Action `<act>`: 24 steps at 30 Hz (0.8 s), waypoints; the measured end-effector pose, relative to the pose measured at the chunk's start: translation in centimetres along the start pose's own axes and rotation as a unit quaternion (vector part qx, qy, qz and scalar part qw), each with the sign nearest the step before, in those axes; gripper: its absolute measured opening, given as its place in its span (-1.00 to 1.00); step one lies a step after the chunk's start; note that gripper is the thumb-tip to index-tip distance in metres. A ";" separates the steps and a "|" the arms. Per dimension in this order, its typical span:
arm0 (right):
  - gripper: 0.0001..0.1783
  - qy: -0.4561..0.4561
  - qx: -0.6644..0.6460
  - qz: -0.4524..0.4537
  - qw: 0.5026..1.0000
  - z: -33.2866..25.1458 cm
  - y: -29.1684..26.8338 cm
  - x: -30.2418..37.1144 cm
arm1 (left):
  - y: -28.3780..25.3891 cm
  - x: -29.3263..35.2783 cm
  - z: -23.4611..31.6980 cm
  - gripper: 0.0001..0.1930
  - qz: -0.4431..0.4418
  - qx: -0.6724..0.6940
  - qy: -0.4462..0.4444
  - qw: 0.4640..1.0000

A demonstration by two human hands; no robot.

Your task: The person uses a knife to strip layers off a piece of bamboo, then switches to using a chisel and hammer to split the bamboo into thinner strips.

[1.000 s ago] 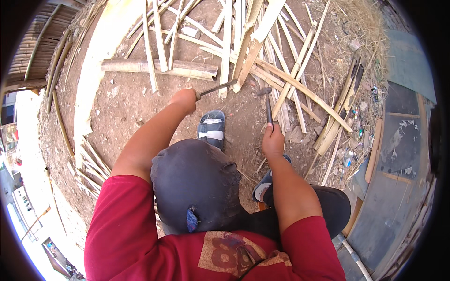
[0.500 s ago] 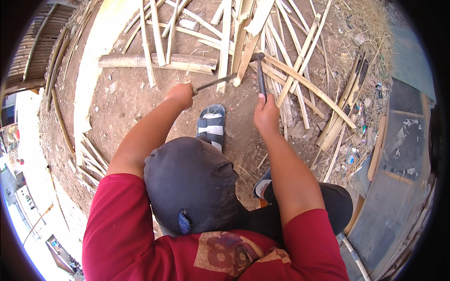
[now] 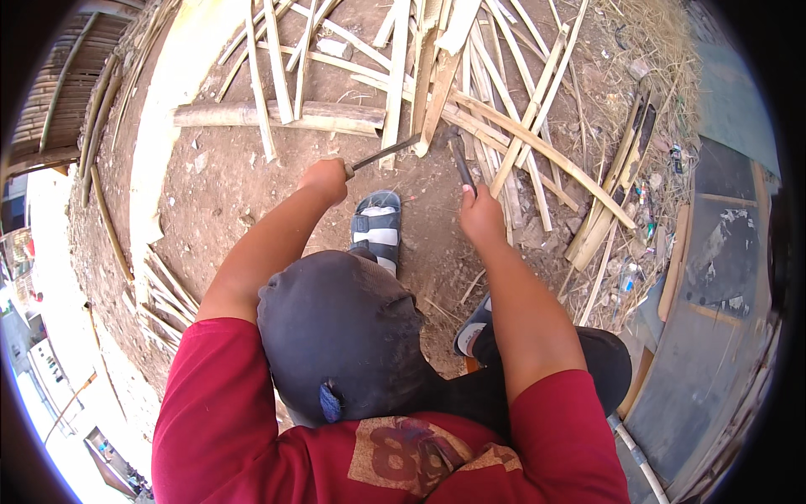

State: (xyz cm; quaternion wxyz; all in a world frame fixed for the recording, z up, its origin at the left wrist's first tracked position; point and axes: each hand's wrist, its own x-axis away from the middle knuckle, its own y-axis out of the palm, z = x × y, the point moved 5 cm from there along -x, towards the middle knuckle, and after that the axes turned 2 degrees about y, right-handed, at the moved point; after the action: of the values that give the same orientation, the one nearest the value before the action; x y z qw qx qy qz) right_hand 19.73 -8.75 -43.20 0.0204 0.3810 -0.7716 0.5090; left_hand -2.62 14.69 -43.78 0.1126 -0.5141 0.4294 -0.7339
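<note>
Left hand [image 3: 326,179] is a closed fist on a handle — from it I see a thin dark blade [image 3: 384,153] running up and right to a bamboo slat [image 3: 437,101] in the pile. Right hand [image 3: 480,217] is clamped on a second tool [image 3: 461,162], dark and short, its tip close to the blade's end; where the two meet the slat is too dark for me to resolve. A cap [image 3: 340,336] hides the space between my forearms. One sandal [image 3: 377,229] sits on bare dirt [image 3: 227,181] below the blade — another is half hidden beside the right forearm.
</note>
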 end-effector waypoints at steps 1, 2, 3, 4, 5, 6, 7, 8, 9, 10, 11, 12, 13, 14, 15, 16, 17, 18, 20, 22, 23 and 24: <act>-0.60 0.008 -0.020 0.026 0.999 0.3 0.2 -0.3 | -0.2 -0.1 0.2 -0.67 -0.002 0.004 -0.001 1.000; -0.59 0.017 -0.039 0.051 0.998 -0.2 -0.1 -0.1 | -0.5 -0.2 0.3 -0.67 -0.006 0.008 -0.002 1.000; -0.59 0.026 -0.057 0.076 0.995 -0.6 -0.4 0.0 | -0.5 -0.3 0.3 -0.67 -0.009 0.012 -0.003 1.000; -0.59 0.016 -0.062 0.073 0.995 -1.2 -0.6 -0.2 | -0.2 0.0 0.0 -0.69 -0.005 0.011 -0.009 1.000; -0.59 0.005 -0.067 0.073 0.995 -2.0 -1.1 -0.8 | -0.1 0.1 -0.1 -0.71 0.002 0.010 -0.014 1.000; -0.58 -0.006 -0.072 0.073 0.995 -2.5 -1.4 -1.2 | -0.1 0.1 -0.1 -0.73 0.008 0.010 -0.018 1.000; -0.59 -0.018 -0.056 0.053 0.997 -2.4 -1.0 -1.5 | 0.1 -0.1 -0.1 -0.73 0.008 0.004 -0.011 1.000; -0.59 -0.030 -0.039 0.034 0.998 -2.2 -0.6 -1.8 | 0.2 -0.2 0.0 -0.73 0.008 -0.002 -0.005 1.000; -0.59 -0.043 -0.021 0.014 0.999 -2.0 -0.3 -2.1 | 0.3 -0.3 0.1 -0.73 0.008 -0.007 0.001 1.000; -0.59 -0.047 -0.020 0.020 0.998 -1.7 -0.4 -2.6 | 0.3 -0.4 0.0 -0.73 0.007 -0.003 0.003 1.000; -0.59 -0.052 -0.019 0.024 0.998 -2.0 -0.9 -2.9 | 0.3 -0.3 -0.1 -0.72 0.005 0.001 0.005 1.000; -0.58 -0.056 -0.017 0.028 0.998 -2.3 -1.2 -3.0 | 0.3 -0.2 -0.1 -0.72 0.003 0.005 0.006 1.000; -0.57 -0.042 -0.053 0.038 0.997 -2.4 -1.6 -3.0 | 0.1 -0.2 -0.1 -0.72 0.003 0.008 0.004 1.000; -0.57 -0.026 -0.090 0.047 0.995 -3.6 -2.8 -2.5 | -0.2 0.0 0.1 -0.72 0.003 0.010 0.001 1.000; -0.56 -0.010 -0.126 0.056 0.990 -4.1 -3.3 -2.1 | -0.3 0.1 0.1 -0.72 0.002 0.011 -0.002 1.000; -0.56 -0.036 -0.071 0.026 0.996 -3.8 -2.2 -2.4 | -0.1 0.3 0.0 -0.71 -0.001 0.006 -0.007 1.000; -0.56 -0.059 -0.014 0.002 0.998 -2.8 -1.3 -3.0 | -0.1 0.4 0.4 -0.70 -0.001 -0.001 -0.005 1.000; -0.56 -0.086 0.042 -0.024 0.995 -2.9 -0.9 -3.4 | -0.1 0.5 0.5 -0.69 0.001 -0.005 -0.008 1.000; -0.57 -0.072 0.001 0.012 0.997 -2.9 -1.6 -4.0 | 0.2 0.2 0.1 -0.72 -0.001 0.001 -0.003 1.000; -0.57 -0.048 -0.049 0.034 0.997 -3.3 -2.5 -4.0 | 0.5 -0.1 -0.3 -0.73 -0.004 0.009 -0.002 1.000; -0.57 -0.028 -0.077 0.040 0.996 -4.0 -3.3 -3.4 | 0.0 -0.1 0.0 -0.73 -0.006 0.012 -0.002 1.000; -0.56 -0.007 -0.106 0.046 0.993 -4.3 -3.7 -2.8 | -0.1 -0.1 0.1 -0.73 -0.009 0.016 -0.002 1.000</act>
State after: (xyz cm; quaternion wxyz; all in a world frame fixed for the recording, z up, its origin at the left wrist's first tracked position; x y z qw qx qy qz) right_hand 22.45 -4.45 -39.49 0.0312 0.3442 -0.8382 0.4219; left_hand -2.44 14.74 -43.75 0.1151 -0.5172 0.4126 -0.7410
